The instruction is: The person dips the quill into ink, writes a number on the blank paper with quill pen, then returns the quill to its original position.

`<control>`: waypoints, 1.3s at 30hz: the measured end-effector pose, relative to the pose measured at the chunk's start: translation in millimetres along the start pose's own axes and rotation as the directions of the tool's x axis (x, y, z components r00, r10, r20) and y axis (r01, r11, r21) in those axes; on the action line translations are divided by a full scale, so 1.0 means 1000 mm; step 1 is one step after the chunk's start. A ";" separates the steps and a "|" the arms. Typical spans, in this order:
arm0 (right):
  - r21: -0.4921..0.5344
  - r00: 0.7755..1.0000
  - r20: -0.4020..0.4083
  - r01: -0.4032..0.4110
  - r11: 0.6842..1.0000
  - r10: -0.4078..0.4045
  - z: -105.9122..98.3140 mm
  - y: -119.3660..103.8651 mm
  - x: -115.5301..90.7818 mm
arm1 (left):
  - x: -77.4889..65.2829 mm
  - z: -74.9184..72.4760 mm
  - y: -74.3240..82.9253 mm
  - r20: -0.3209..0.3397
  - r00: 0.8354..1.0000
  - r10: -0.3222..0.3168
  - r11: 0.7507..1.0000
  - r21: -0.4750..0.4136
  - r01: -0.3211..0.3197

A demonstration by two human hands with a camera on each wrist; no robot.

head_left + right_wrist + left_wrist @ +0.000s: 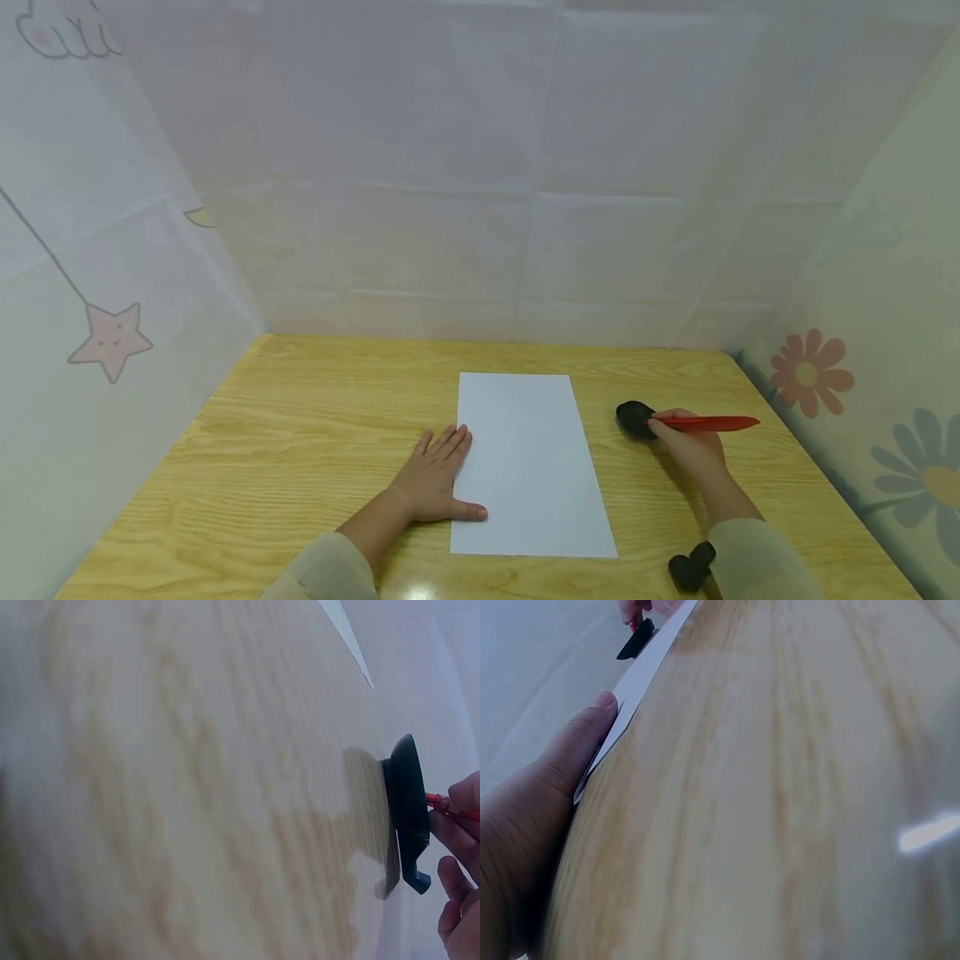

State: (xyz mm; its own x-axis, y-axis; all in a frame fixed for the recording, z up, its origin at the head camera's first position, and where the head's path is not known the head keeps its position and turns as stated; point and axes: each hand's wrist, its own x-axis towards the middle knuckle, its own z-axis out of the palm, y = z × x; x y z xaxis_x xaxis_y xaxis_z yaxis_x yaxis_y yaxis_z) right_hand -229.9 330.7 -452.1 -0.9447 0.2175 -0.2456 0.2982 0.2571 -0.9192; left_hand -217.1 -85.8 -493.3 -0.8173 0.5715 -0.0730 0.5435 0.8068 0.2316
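A blank white sheet of paper [525, 467] lies on the wooden table. My left hand [438, 479] rests flat on its left edge, fingers stretched out and thumb spread over the lower part. At the right, my right hand [690, 442] pinches a slender red pen-shaped brush [720, 423] between thumb and fingers. The brush's near end is right at a shallow black dish [634, 420], its tip hidden there. In the right wrist view the dish [409, 787] shows side-on with a small bent lip, and the red shaft [439, 801] reaches it.
A black strapped-on device [692, 567] is at my right wrist. Pale cloth walls [510, 250] close in the wooden table [322, 408] at the back and both sides. The paper lies between the left hand and the dish.
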 end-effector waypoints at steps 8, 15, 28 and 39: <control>-0.191 0.996 -0.054 0.052 0.980 -0.064 0.003 0.002 0.001 | 0.000 -0.001 0.001 0.001 1.000 -0.008 1.000 0.006 0.008; -0.237 0.994 -0.065 0.065 0.969 -0.083 0.004 0.001 0.000 | 0.003 0.005 -0.002 -0.002 1.000 -0.017 1.000 0.005 0.017; -0.256 0.993 -0.074 0.067 0.964 -0.088 0.009 -0.006 0.002 | 0.005 0.010 -0.005 -0.020 1.000 -0.013 1.000 0.012 0.013; -0.122 0.996 -0.076 0.039 0.992 -0.049 0.021 -0.012 -0.003 | 0.005 0.015 -0.007 -0.035 0.999 -0.004 1.000 0.027 0.005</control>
State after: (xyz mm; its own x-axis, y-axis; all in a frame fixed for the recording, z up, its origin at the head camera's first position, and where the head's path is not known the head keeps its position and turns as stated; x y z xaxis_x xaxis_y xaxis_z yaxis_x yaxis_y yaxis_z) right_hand -233.5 306.9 -447.1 -0.9449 0.2757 -0.1766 0.2756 0.3784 -0.8837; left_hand -222.4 -86.6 -509.8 -0.8260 0.5623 -0.0399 0.5440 0.8136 0.2053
